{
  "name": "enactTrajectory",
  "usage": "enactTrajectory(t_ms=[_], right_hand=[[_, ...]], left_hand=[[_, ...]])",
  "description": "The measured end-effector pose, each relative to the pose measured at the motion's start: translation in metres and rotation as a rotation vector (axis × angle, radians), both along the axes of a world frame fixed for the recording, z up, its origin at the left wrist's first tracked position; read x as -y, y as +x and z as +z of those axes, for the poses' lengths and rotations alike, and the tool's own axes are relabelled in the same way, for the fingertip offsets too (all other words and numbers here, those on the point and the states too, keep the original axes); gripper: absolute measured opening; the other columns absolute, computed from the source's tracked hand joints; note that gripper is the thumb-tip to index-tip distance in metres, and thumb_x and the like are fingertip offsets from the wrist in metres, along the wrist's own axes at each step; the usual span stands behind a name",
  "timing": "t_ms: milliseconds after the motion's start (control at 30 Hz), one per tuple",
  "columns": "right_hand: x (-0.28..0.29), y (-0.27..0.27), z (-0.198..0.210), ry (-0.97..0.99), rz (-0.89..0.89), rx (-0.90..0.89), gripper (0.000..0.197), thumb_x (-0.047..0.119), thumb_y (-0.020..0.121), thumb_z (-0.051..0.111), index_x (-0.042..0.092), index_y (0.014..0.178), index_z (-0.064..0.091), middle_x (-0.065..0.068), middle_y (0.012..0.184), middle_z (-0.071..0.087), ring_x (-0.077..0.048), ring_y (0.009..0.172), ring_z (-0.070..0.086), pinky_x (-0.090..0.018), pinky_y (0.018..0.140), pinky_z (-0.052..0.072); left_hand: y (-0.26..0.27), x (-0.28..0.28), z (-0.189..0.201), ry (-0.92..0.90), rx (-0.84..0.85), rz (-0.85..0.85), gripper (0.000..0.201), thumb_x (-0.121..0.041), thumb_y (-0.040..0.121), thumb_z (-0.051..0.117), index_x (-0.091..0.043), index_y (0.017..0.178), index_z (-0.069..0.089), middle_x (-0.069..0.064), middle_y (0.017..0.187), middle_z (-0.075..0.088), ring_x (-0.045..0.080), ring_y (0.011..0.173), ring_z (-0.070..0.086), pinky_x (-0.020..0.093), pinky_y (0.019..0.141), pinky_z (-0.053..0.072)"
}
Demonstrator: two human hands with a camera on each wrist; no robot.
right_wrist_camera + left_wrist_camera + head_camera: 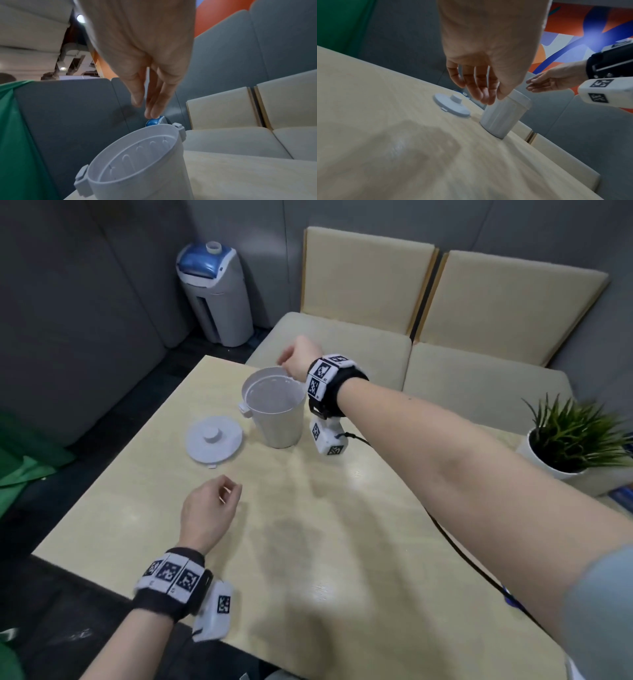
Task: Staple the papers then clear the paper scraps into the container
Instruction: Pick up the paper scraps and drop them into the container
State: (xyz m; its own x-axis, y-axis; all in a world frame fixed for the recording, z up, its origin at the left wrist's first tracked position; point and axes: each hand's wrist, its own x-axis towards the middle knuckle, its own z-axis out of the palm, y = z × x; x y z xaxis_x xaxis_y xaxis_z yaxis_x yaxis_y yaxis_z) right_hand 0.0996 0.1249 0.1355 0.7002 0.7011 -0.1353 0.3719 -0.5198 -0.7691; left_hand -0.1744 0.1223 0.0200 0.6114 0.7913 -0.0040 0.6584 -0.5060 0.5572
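Across the far side ran a bench (342,344) with pale cushions, and a water dispenser (214,292) stood in the far left corner. Nearer lay the tabletop (308,542), bare wood over most of its span. No papers, stapler or scraps showed anywhere on it. A potted plant (568,440) sat at its right edge.

Toward the far left of the tabletop stood the container (275,409), upright and open; the right wrist view showed ribbed inner walls, and I could not make out any scraps inside. Just left of it lay the lid (214,441), knob up, flat on the wood and apart from the container.

Smallest were the hands. The right hand (299,359) hung above the container's far rim, fingers straight and pointing down, released and holding nothing. The left hand (209,513) hovered over the near left of the tabletop, fingers loosely curled. They seemed empty, though a small pale fleck at the fingertips in the head view left me unsure.

By my judgement the clearing step was at or near its end, the right hand placed as if dropping scraps. The next move would call for taking the lid by its knob and seating it squarely, aligning its tab with the container's clips.
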Motion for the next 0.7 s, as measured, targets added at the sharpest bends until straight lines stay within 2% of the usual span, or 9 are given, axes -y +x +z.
enactTrajectory(t_ms=[67,133,233,333,400,467,567,633,700], right_hand=[[-0.003,-0.001,0.0,-0.011,0.003,0.058,0.035,-0.003,0.082,0.045,0.021,0.063,0.062,-0.002,0.077,0.065,-0.024,0.08,0.066,-0.034,0.082,0.057],[-0.001,-0.004,0.002,0.01,0.012,0.082,0.03,0.001,0.082,0.05,0.021,0.06,0.051,-0.012,0.08,0.067,-0.03,0.07,0.071,-0.04,0.067,0.061],[0.015,-0.01,0.01,0.049,0.059,0.102,0.033,0.025,0.087,0.058,0.018,0.061,0.039,-0.011,0.069,0.065,-0.026,0.055,0.07,-0.034,0.054,0.058],[0.047,-0.015,0.012,0.092,0.094,0.101,0.024,0.022,0.085,0.059,0.021,0.066,0.044,-0.005,0.074,0.06,-0.024,0.062,0.064,-0.039,0.061,0.057],[0.079,-0.018,-0.001,0.128,0.06,0.019,0.021,0.021,0.087,0.058,0.021,0.07,0.046,-0.004,0.067,0.059,-0.025,0.053,0.06,-0.035,0.051,0.052],[0.124,-0.021,-0.023,0.118,0.0,-0.075,0.03,0.031,0.091,0.053,0.018,0.065,0.05,-0.004,0.056,0.058,-0.022,0.044,0.055,-0.029,0.044,0.048],[0.205,-0.022,-0.073,-0.064,-0.069,-0.171,0.024,0.027,0.092,0.053,0.013,0.072,0.057,-0.005,0.069,0.06,-0.021,0.057,0.056,-0.03,0.05,0.05],[0.259,-0.024,-0.109,-0.221,-0.156,-0.216,0.013,0.018,0.088,0.056,0.017,0.076,0.055,-0.005,0.084,0.059,-0.022,0.07,0.058,-0.03,0.052,0.052],[0.303,-0.035,-0.14,-0.33,-0.276,-0.255,0.017,0.01,0.085,0.055,0.022,0.074,0.054,-0.004,0.092,0.059,-0.023,0.078,0.059,-0.032,0.059,0.053]], left_hand=[[0.0,-0.002,-0.002,0.001,-0.001,-0.004,0.019,-0.031,0.089,0.057,-0.017,0.078,0.063,0.001,0.07,0.064,0.025,0.069,0.06,0.03,0.061,0.04],[0.004,-0.001,-0.001,0.002,0.007,-0.015,0.019,-0.031,0.089,0.058,-0.017,0.078,0.063,0.002,0.07,0.064,0.025,0.068,0.059,0.03,0.062,0.04],[0.016,0.008,0.0,-0.003,0.017,-0.063,0.019,-0.03,0.089,0.058,-0.016,0.077,0.062,0.002,0.069,0.064,0.025,0.068,0.058,0.031,0.064,0.042],[0.029,0.023,-0.003,-0.013,-0.019,-0.148,0.019,-0.03,0.09,0.057,-0.015,0.08,0.063,0.002,0.071,0.064,0.023,0.069,0.058,0.033,0.066,0.046],[0.038,0.035,-0.007,-0.023,-0.034,-0.209,0.017,-0.03,0.089,0.058,-0.016,0.081,0.063,0.001,0.074,0.064,0.022,0.07,0.059,0.033,0.067,0.047],[0.05,0.05,-0.014,-0.038,-0.056,-0.299,0.012,-0.027,0.088,0.059,-0.017,0.082,0.063,-0.001,0.079,0.063,0.019,0.072,0.059,0.032,0.068,0.047],[0.071,0.083,-0.027,-0.064,-0.11,-0.495,0.008,-0.026,0.086,0.06,-0.019,0.086,0.063,-0.004,0.083,0.059,0.015,0.074,0.057,0.031,0.069,0.048],[0.086,0.109,-0.035,-0.081,-0.146,-0.617,0.01,-0.027,0.087,0.059,-0.019,0.09,0.063,-0.003,0.088,0.059,0.015,0.076,0.056,0.032,0.072,0.05],[0.102,0.133,-0.042,-0.086,-0.194,-0.722,0.014,-0.025,0.087,0.058,-0.017,0.097,0.063,0.0,0.097,0.059,0.017,0.084,0.058,0.034,0.078,0.05]])
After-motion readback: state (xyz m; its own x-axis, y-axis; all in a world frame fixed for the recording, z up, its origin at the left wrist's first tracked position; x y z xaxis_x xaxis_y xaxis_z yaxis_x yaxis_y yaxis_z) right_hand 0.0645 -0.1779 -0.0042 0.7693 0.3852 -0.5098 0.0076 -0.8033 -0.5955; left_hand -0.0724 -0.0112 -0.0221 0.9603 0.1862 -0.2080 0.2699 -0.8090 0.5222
